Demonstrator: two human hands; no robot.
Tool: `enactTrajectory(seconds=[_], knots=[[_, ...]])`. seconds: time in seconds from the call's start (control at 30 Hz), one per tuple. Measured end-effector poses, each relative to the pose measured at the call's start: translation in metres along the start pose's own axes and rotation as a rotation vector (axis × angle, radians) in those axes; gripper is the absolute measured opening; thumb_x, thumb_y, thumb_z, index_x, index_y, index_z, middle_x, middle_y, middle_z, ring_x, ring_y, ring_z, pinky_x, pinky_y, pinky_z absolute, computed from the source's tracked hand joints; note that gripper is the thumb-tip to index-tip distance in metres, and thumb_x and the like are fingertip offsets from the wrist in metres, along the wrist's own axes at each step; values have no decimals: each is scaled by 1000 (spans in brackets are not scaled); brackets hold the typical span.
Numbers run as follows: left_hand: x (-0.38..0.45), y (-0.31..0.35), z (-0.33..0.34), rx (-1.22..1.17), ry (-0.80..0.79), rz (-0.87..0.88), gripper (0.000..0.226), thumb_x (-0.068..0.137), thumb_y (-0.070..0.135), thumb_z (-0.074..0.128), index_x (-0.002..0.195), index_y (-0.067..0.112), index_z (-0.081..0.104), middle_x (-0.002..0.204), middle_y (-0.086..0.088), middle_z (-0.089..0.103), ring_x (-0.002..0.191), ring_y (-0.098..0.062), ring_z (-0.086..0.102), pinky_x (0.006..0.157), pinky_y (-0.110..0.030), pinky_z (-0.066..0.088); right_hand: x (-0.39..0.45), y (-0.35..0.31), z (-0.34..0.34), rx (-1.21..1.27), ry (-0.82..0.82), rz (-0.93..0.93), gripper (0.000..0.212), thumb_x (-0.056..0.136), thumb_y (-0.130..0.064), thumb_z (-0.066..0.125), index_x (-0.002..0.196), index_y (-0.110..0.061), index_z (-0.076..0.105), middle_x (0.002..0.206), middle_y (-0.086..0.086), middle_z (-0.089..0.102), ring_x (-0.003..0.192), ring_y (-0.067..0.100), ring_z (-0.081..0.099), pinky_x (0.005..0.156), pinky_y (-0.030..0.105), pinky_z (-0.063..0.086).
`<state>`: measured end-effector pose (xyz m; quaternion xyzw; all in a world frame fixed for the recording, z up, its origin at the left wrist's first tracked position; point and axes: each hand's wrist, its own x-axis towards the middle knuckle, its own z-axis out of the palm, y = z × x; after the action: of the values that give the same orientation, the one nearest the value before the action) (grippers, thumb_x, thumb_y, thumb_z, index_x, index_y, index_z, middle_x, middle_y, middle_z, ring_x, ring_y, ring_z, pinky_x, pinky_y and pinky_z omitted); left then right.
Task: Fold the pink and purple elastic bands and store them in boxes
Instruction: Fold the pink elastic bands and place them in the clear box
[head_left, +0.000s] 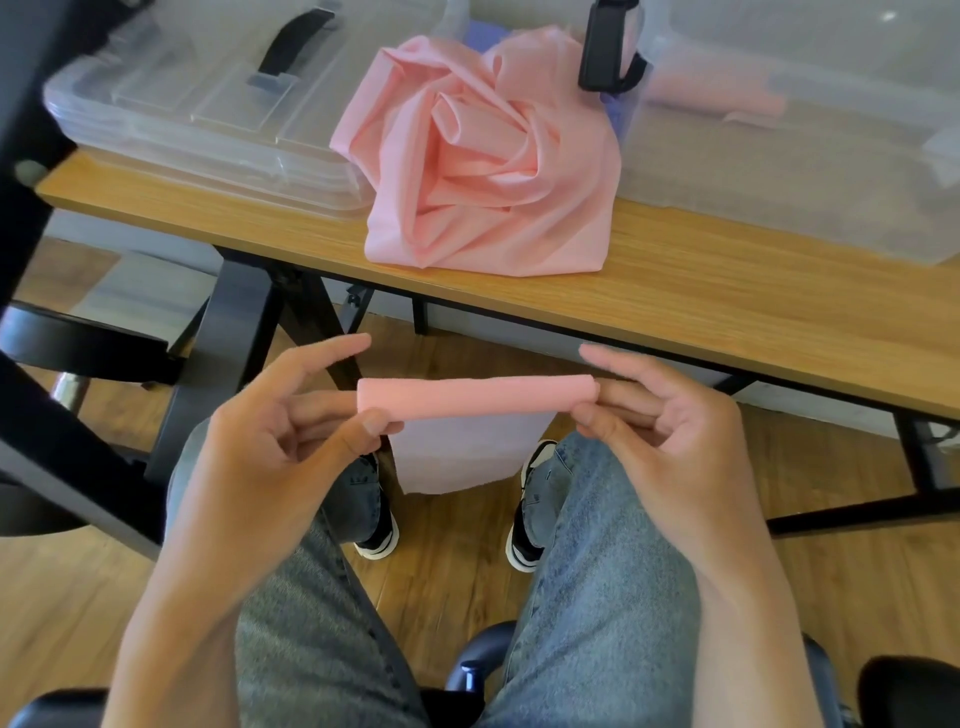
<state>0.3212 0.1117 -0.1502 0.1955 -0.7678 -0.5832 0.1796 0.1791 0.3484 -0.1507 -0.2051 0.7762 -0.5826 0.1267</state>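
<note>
A pink band (475, 397), rolled at its top with the loose end hanging below, is pinched at either end by the left hand (270, 441) and right hand (670, 431). Beyond the hands, a pink heap (483, 171) is seen between two clear boxes (208, 114).

A heap of crumpled pink fabric bands (483, 161) on the wooden table hides all but slivers of purple material (618, 111) behind it. The clear plastic storage box at right (810, 156) runs past the frame's edge, its pale pink contents (711, 93) blurred through the wall.
</note>
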Motion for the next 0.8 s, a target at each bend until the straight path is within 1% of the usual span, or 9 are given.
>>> enactTrajectory(seconds=[0.13, 0.23, 0.3, 0.4, 0.53, 0.63, 0.67, 0.73, 0.8], knots=[[1, -3, -2, 102, -73, 13, 43, 77, 25, 72, 120, 24, 71, 104, 23, 76, 97, 1, 73, 83, -14, 57, 1, 3, 1, -101, 25, -14, 30, 94, -5, 72, 117, -23, 75, 99, -13, 80, 87, 4, 77, 79, 22, 62], [1, -3, -1, 99, -115, 15, 38, 77, 26, 73, 114, 21, 74, 101, 18, 78, 92, -2, 75, 79, -14, 58, 1, 3, 0, -139, 18, -9, 22, 99, -12, 66, 117, -23, 72, 86, -8, 79, 73, 8, 77, 67, 27, 62], [1, -4, -1, 76, -112, -1, 38, 77, 28, 73, 114, 18, 74, 94, 11, 80, 86, -7, 77, 76, -19, 61, 1, 1, 1, -107, -16, -10, 20, 101, -12, 64, 118, -22, 69, 85, -4, 78, 76, 11, 78, 68, 30, 63], [1, -7, 1, 49, -83, -5, 39, 79, 23, 72, 116, 12, 73, 87, 6, 80, 79, -12, 78, 71, -25, 63, 1, -2, 1, 23, -32, -12, 21, 100, -6, 64, 118, -17, 68, 95, -1, 80, 91, 16, 78, 76, 31, 64], [2, -8, 3, 26, -52, 5, 36, 83, 13, 72, 118, 10, 71, 88, 3, 80, 80, -15, 78, 73, -29, 64, 1, -6, 2, 129, -16, -8, 16, 97, -14, 66, 112, -9, 68, 96, 4, 80, 89, 21, 79, 75, 33, 64], [3, -6, 4, 12, -34, 9, 36, 83, 23, 72, 117, 13, 71, 94, 5, 80, 86, -15, 78, 76, -32, 64, 2, -4, 3, 107, -2, -28, 12, 98, -14, 65, 109, -10, 69, 98, 3, 80, 89, 20, 79, 75, 36, 65], [3, -5, 4, 2, -19, 8, 36, 82, 27, 71, 116, 14, 71, 96, 6, 80, 87, -15, 78, 76, -33, 64, 2, -3, 3, 104, -10, -33, 15, 97, -13, 66, 112, -12, 68, 101, 2, 80, 91, 19, 79, 76, 37, 65], [3, -3, 4, -23, 19, 1, 33, 81, 29, 70, 110, 16, 73, 98, 7, 80, 87, -15, 78, 74, -33, 64, 2, -4, 3, 107, -21, -14, 30, 95, -9, 69, 122, -21, 66, 105, -2, 80, 93, 16, 78, 79, 31, 64], [3, -1, 4, -7, 40, 6, 35, 78, 30, 71, 112, 20, 71, 97, 11, 80, 82, -8, 78, 71, -24, 63, 1, -5, 2, 88, -10, 5, 41, 93, -6, 71, 129, -26, 64, 106, -8, 80, 93, 13, 78, 81, 27, 62]])
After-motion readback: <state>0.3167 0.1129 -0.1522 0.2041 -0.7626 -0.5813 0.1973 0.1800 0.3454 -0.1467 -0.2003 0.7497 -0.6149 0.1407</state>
